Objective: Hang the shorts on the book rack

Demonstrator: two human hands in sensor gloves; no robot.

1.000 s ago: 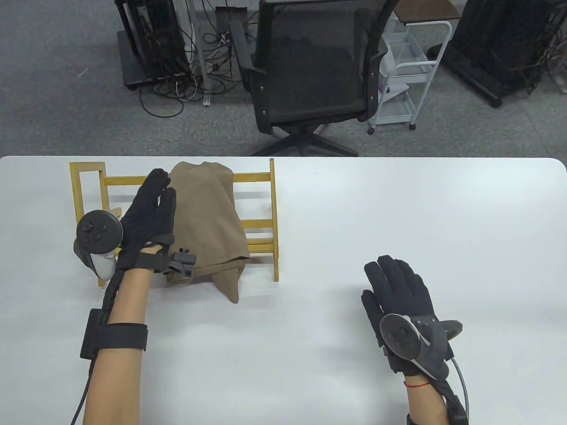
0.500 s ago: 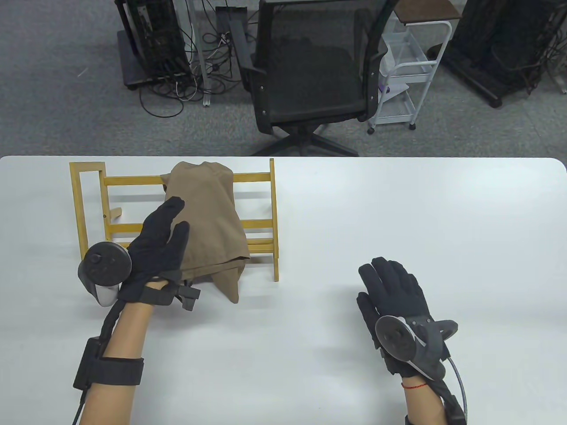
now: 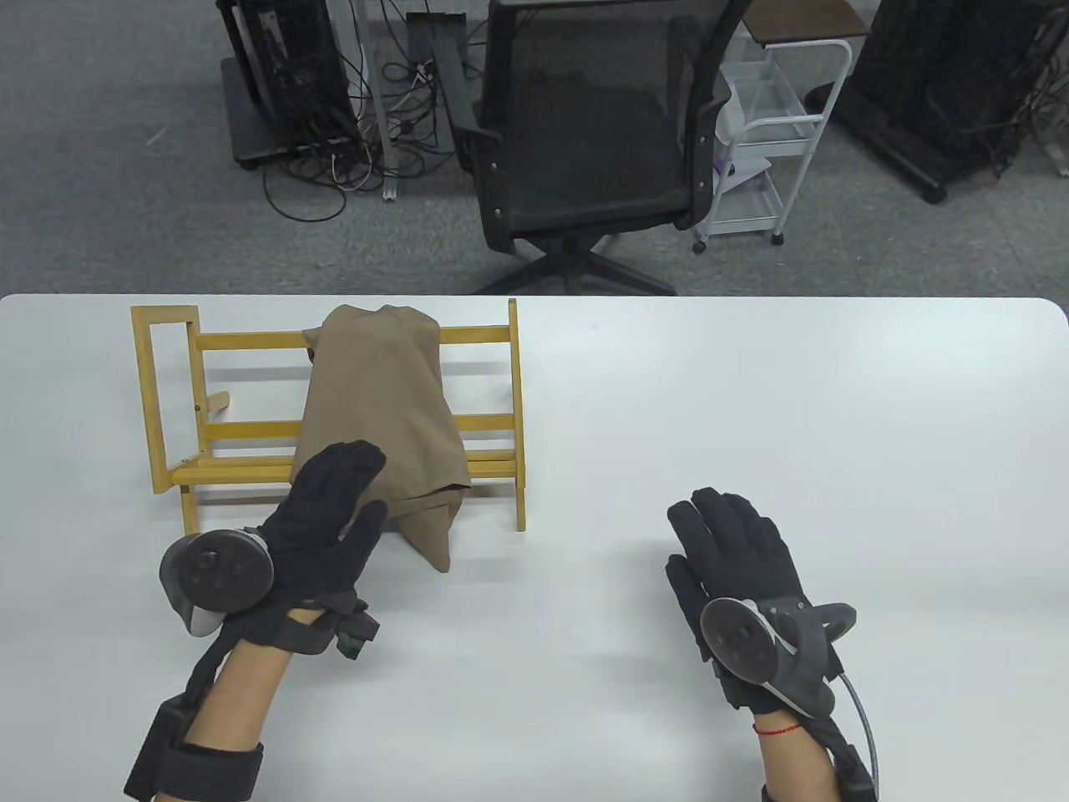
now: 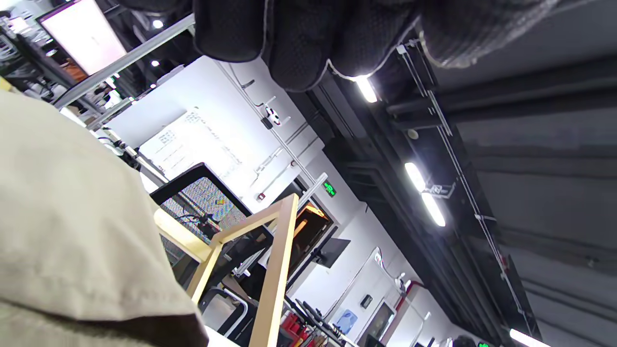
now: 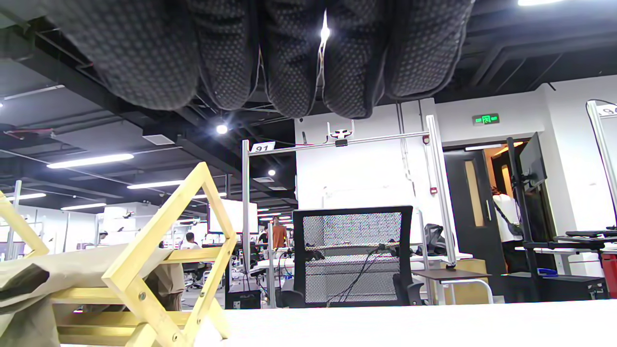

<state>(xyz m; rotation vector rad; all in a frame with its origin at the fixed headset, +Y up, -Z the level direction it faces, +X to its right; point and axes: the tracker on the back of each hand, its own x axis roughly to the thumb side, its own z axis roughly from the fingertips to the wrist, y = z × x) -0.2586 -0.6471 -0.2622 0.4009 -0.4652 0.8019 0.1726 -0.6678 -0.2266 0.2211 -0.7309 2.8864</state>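
I see bare table right of the book rack; the draped shorts block its middle rails.

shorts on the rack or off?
On. The shorts are draped over the rack's top rail, hanging down its front to the table. Neither hand grips them.

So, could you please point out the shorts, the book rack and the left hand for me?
shorts (image 3: pixel 380 401): table view, middle of the brown cloth draped over the rack.
book rack (image 3: pixel 242 341): table view, bare top rail.
left hand (image 3: pixel 321 522): table view, back of the glove.
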